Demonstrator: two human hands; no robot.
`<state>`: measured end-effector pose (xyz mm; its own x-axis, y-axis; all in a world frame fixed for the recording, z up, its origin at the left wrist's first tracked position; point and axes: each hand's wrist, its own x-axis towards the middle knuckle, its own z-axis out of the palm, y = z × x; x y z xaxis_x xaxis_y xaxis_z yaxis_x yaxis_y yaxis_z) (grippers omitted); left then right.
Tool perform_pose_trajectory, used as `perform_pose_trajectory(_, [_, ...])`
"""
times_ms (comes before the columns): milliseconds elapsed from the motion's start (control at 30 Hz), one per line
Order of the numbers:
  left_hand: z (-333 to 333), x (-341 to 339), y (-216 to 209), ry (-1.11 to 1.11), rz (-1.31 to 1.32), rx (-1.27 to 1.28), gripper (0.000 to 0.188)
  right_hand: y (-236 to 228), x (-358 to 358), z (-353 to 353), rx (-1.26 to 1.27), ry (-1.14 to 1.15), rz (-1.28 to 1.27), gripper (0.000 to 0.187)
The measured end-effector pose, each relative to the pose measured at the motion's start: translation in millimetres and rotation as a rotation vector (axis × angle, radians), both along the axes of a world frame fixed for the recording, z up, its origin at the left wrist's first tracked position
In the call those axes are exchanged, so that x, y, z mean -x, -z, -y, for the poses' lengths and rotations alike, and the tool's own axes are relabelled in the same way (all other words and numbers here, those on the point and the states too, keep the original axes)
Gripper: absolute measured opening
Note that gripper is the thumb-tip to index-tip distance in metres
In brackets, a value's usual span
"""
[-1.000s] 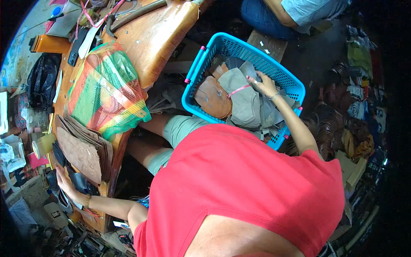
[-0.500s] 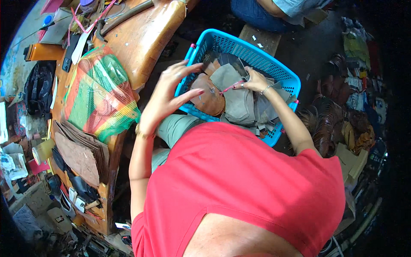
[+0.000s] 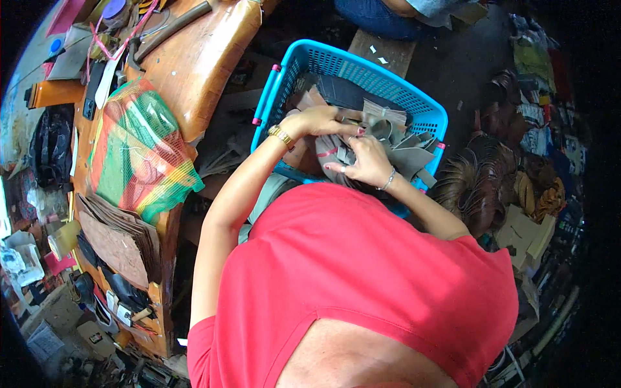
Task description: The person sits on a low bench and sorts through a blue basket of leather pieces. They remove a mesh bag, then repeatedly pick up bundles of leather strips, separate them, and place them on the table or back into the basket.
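Note:
In a blue plastic basket point(image 3: 265, 97), both hands are together over a bundle of flat grey cut pieces point(image 3: 328, 150), perhaps leather or fabric. A pink strip crosses the bundle. My left hand point(image 3: 320, 121), with a gold watch at its wrist, curls over the bundle's far side. My right hand point(image 3: 369, 161) grips its right side with thumb and fingers, its fingertips close to the left hand's. A brown rounded piece point(image 3: 299, 157) lies partly hidden under my left wrist. Other grey pieces point(image 3: 411, 158) stand loosely at the basket's right.
Left of me is a wooden table point(image 3: 217, 48) with a hammer point(image 3: 169, 32), a colourful net bag point(image 3: 139, 152) and a stack of brown sheets point(image 3: 119, 239). Another person's jeans point(image 3: 375, 18) show beyond the basket. Dark strap-like bundles point(image 3: 479, 174) lie on the right.
My left hand has come from the basket's left rim onto the grey bundle. Both hands now grip the bundle, which is turned and tilted up. The view has shifted slightly.

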<state>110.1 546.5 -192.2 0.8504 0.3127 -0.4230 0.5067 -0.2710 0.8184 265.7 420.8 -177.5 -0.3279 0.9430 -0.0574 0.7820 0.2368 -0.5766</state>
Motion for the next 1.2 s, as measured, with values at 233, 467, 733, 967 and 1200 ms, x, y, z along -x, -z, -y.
perform_pose_trajectory(233, [20, 19, -7, 0.046, -0.2, -0.206, 0.062, 0, -54, -74, 0.692, -0.212, -0.473, 0.033])
perform_pose_trajectory(467, [31, 28, 15, -0.01, 0.005, -0.114, 0.052, 104, -108, -107, 0.246, 0.081, 0.079, 0.029])
perform_pose_trajectory(733, [23, 19, -23, 0.017, -0.232, -0.101, 0.065, 110, -91, -88, 0.212, 0.179, 0.302, 0.051])
perform_pose_trajectory(967, [20, 23, 5, -0.027, -0.07, -0.037, 0.085, 93, -76, -76, 0.202, 0.192, 0.412, 0.058])
perform_pose_trajectory(1200, [1, 27, 9, 0.037, -0.023, 0.206, 0.073, 55, -57, -48, 0.106, 0.136, 0.353, 0.057])
